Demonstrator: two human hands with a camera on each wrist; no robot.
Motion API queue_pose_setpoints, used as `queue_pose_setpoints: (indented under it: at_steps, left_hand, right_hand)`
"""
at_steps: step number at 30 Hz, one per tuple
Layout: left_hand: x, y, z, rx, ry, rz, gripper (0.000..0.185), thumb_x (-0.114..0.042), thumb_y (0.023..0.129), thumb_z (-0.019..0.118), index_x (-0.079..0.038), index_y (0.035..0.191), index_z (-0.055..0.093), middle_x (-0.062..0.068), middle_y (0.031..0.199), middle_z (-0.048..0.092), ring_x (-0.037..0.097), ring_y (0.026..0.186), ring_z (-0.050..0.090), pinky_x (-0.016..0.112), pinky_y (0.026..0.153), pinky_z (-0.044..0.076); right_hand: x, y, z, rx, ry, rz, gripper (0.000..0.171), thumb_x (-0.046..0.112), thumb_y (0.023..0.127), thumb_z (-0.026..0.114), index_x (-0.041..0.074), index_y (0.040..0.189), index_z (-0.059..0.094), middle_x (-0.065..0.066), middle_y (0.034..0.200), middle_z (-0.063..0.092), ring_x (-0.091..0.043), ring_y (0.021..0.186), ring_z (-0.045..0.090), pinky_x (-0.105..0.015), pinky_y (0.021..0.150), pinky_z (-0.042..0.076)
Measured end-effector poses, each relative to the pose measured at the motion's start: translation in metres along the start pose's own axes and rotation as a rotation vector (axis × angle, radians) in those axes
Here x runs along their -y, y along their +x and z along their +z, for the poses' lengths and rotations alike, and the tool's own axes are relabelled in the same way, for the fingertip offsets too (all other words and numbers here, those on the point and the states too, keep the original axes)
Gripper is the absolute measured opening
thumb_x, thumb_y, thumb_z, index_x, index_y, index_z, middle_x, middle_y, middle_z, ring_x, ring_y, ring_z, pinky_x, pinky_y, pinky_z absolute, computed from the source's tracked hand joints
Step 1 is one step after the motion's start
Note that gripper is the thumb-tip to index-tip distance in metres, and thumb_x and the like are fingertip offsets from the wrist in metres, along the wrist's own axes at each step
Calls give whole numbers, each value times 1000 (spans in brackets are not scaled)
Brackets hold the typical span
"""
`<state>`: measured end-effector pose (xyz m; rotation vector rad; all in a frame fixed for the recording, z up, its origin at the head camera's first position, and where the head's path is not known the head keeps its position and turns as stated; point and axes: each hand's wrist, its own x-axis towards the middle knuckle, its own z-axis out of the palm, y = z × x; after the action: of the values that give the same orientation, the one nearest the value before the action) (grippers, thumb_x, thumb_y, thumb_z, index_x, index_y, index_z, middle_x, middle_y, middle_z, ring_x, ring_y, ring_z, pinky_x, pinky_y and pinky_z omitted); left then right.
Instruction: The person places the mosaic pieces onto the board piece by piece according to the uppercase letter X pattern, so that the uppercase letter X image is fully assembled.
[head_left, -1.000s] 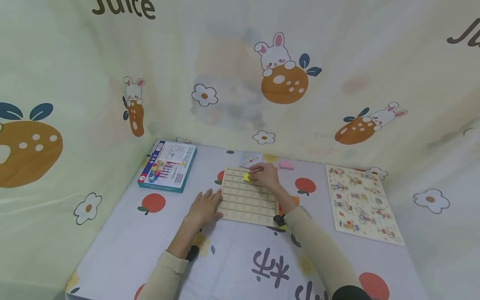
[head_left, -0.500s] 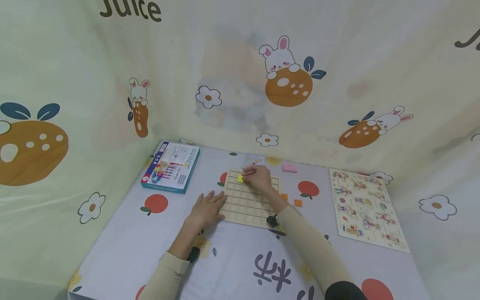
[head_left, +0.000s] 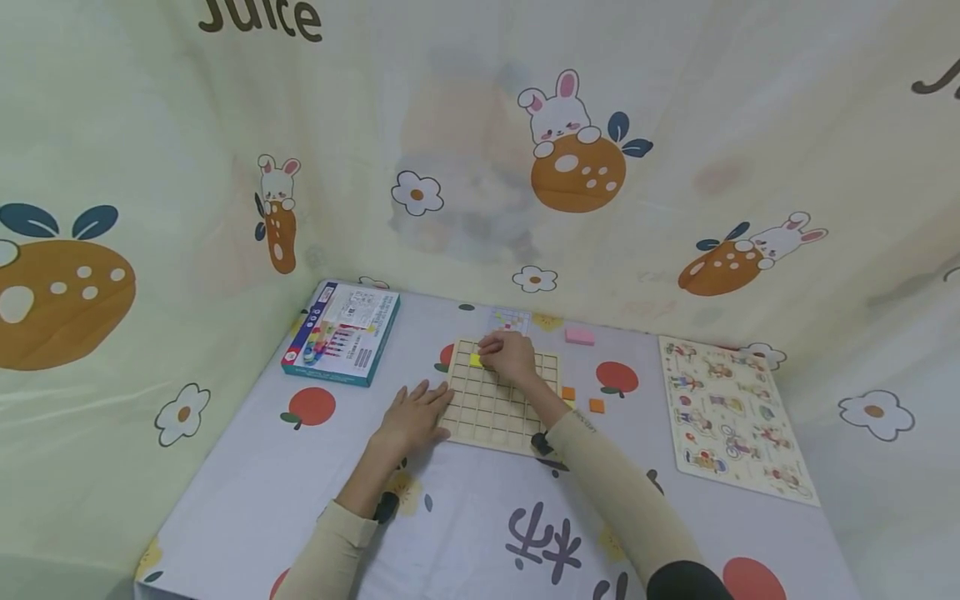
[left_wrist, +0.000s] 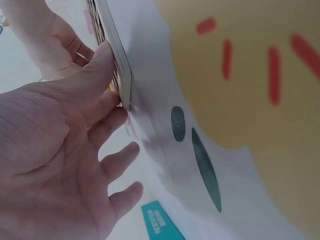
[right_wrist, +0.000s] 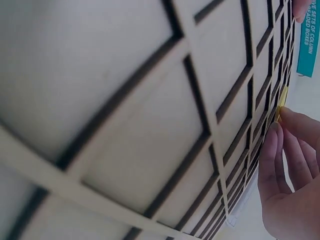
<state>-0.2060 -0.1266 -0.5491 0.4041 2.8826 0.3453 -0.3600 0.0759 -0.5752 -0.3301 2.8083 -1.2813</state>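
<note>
The right hand (head_left: pixel 512 357) pinches a yellow tile (head_left: pixel 476 360) at the far-left cells of the grid board (head_left: pixel 497 408). The left hand (head_left: pixel 413 417) lies flat and open on the desk (head_left: pixel 247 475), fingers against the board's left edge.

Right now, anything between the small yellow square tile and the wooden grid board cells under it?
Nothing visible. The right hand holds the small yellow square tile at the wooden grid board; nearby cells look empty.

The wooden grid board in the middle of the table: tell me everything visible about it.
The grid board is a pale, square wooden tray of small square cells, lying flat on the tablecloth. Nearly all cells look bare. The left hand rests flat against its left edge; the right hand holds a yellow tile over a cell by the far left corner.
</note>
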Motion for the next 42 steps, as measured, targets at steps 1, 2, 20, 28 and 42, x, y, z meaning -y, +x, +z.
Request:
queue_pose_setpoints:
  at_steps: [1, 2, 20, 28, 42]
  left_hand:
    - [0, 1, 0, -2, -1, 1, 74, -37, 97, 74, -15, 161, 43, 4, 168, 37, 35, 157, 25, 62, 127, 18]
    - [-1, 1, 1, -1, -1, 0, 74, -37, 98, 74, -15, 161, 43, 4, 168, 37, 35, 158, 25, 62, 127, 18]
    - [-5, 0, 3, 24, -31, 7, 74, -36, 99, 71, -14, 162, 39, 5, 170, 33, 35, 159, 21, 62, 127, 17]
    - [-7, -2, 3, 22, -27, 13, 73, -36, 100, 70, -13, 162, 38, 6, 170, 32, 35, 158, 22, 62, 127, 17]
    - [-5, -4, 3, 12, -37, 17, 74, -36, 100, 70, -11, 162, 38, 8, 170, 31, 37, 158, 22, 63, 127, 17]
  right_hand:
    - [0, -1, 0, -3, 1, 2, 21, 12, 86, 85, 12, 107, 81, 4, 89, 80, -18, 89, 75, -42, 104, 54]
    - [-1, -2, -1, -4, 1, 6, 21, 12, 86, 85, 12, 107, 81, 4, 89, 80, -18, 90, 74, -42, 104, 54]
    - [13, -40, -47, -121, 51, -67, 17, 17, 94, 79, 8, 109, 80, -3, 97, 80, -21, 90, 77, -41, 85, 63]
    - [9, -63, -72, -182, 96, -18, 18, 23, 95, 79, 11, 108, 80, 1, 96, 79, -19, 90, 75, -42, 83, 62]
    - [-19, -106, -101, -213, 36, 115, 19, 20, 95, 77, 13, 113, 78, -2, 106, 77, -23, 101, 72, -42, 90, 61]
